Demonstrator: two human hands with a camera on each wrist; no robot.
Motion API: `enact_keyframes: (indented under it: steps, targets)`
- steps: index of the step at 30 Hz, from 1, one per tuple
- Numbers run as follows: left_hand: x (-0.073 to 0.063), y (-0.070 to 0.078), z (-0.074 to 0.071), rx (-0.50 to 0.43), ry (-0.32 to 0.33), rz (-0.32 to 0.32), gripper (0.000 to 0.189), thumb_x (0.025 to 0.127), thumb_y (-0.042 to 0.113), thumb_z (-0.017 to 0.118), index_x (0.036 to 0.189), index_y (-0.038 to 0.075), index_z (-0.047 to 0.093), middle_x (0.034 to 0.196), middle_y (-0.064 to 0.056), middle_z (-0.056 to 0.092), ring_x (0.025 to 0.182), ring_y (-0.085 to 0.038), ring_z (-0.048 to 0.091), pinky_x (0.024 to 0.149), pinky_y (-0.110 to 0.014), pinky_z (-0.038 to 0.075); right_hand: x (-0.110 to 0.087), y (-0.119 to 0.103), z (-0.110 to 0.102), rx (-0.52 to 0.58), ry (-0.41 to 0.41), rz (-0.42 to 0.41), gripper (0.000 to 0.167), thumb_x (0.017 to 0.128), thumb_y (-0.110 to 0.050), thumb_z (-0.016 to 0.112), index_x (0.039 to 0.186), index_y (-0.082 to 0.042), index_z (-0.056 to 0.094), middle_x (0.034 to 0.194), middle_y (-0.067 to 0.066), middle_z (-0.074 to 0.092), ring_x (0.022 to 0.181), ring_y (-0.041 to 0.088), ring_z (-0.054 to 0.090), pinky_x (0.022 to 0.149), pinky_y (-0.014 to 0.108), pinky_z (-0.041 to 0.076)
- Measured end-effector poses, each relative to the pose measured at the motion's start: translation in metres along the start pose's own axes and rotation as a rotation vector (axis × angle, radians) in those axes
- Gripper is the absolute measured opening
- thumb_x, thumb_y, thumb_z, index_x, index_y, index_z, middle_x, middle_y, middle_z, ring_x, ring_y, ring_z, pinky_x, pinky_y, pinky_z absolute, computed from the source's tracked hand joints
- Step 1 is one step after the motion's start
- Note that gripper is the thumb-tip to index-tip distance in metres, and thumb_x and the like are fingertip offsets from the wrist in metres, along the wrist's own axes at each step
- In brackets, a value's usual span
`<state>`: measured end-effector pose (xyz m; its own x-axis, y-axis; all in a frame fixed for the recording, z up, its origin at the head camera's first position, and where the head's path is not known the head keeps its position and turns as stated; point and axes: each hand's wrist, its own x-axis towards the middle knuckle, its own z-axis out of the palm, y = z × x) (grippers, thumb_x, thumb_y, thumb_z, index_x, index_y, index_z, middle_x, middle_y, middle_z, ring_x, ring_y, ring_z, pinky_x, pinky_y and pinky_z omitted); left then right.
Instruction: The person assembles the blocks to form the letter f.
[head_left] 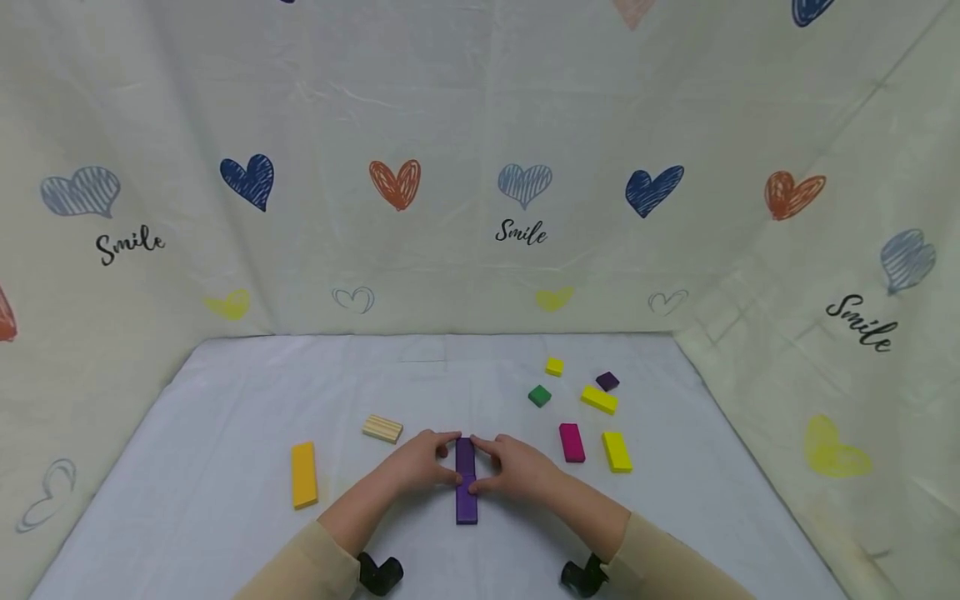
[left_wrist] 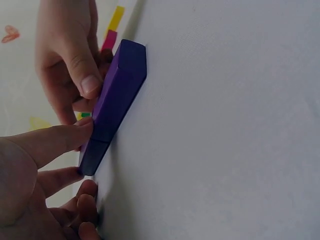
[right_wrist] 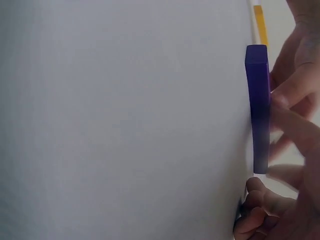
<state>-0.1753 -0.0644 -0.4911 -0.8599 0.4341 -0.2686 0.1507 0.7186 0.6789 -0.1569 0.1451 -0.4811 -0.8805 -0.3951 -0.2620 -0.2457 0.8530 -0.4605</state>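
Observation:
Two purple blocks (head_left: 467, 502) lie end to end on the white cloth, forming one straight line that points away from me. On its left side my left hand (head_left: 422, 460) holds the far block, index fingertip at the far end and thumb close to the seam. Mirroring it on the right, my right hand (head_left: 517, 468) holds the same block with thumb and index finger. Both thumbs come near the purple blocks' top edges in the left wrist view, where the seam (left_wrist: 99, 142) shows. The other fingers of both hands are bent beneath.
To the left are an orange block (head_left: 303, 475) and a striped wooden block (head_left: 382, 428). On the right lie a magenta block (head_left: 572, 442), yellow blocks (head_left: 617, 452), a green block (head_left: 539, 396) and a dark purple block (head_left: 607, 381). A heart-printed curtain (head_left: 450, 100) surrounds the table.

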Motion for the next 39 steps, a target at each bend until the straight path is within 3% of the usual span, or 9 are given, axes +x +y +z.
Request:
enact_keyframes:
  steps: [10, 15, 21, 32, 39]
  targets:
    - [-0.002, 0.0, 0.002, 0.011, 0.007, -0.003, 0.073, 0.08, 0.03, 0.083, 0.144, 0.012, 0.052, 0.105, -0.005, 0.059, 0.089, -0.02, 0.052, 0.08, -0.042, 0.049, -0.001, 0.002, 0.003, 0.007, -0.004, 0.001, 0.081, 0.077, -0.052, 0.08, 0.147, -0.026, 0.05, 0.084, -0.003, 0.05, 0.075, 0.011, 0.047, 0.059, 0.025, 0.038]
    - [-0.003, -0.005, 0.001, -0.008, 0.045, 0.002, 0.069, 0.083, 0.034, 0.08, 0.143, 0.013, 0.053, 0.101, -0.001, 0.059, 0.087, -0.018, 0.052, 0.075, -0.038, 0.047, -0.001, 0.002, 0.004, 0.012, -0.003, 0.008, 0.082, 0.076, -0.052, 0.081, 0.147, -0.026, 0.05, 0.083, -0.003, 0.05, 0.075, 0.012, 0.047, 0.059, 0.025, 0.038]
    - [-0.011, -0.009, -0.01, -0.068, 0.09, -0.059, 0.06, 0.085, 0.034, 0.078, 0.138, 0.016, 0.058, 0.101, 0.0, 0.061, 0.084, -0.017, 0.055, 0.07, -0.034, 0.048, -0.001, 0.001, 0.003, 0.008, 0.006, 0.011, 0.083, 0.076, -0.052, 0.081, 0.148, -0.027, 0.049, 0.083, -0.003, 0.05, 0.075, 0.012, 0.047, 0.059, 0.025, 0.039]
    - [-0.045, -0.034, -0.042, -0.155, 0.191, -0.172, 0.053, 0.087, 0.031, 0.076, 0.136, 0.019, 0.06, 0.103, 0.002, 0.061, 0.083, -0.017, 0.055, 0.069, -0.031, 0.049, -0.001, 0.001, 0.003, 0.003, 0.002, 0.015, 0.083, 0.076, -0.051, 0.081, 0.148, -0.027, 0.048, 0.083, -0.004, 0.049, 0.075, 0.011, 0.046, 0.059, 0.025, 0.037]
    - [-0.074, -0.059, -0.067, -0.13, 0.233, -0.26, 0.06, 0.087, 0.036, 0.076, 0.14, 0.016, 0.056, 0.109, 0.0, 0.062, 0.09, -0.018, 0.059, 0.07, -0.034, 0.05, 0.0, 0.002, 0.004, 0.0, -0.001, 0.015, 0.083, 0.077, -0.051, 0.081, 0.149, -0.027, 0.048, 0.082, -0.003, 0.049, 0.074, 0.011, 0.045, 0.058, 0.025, 0.036]
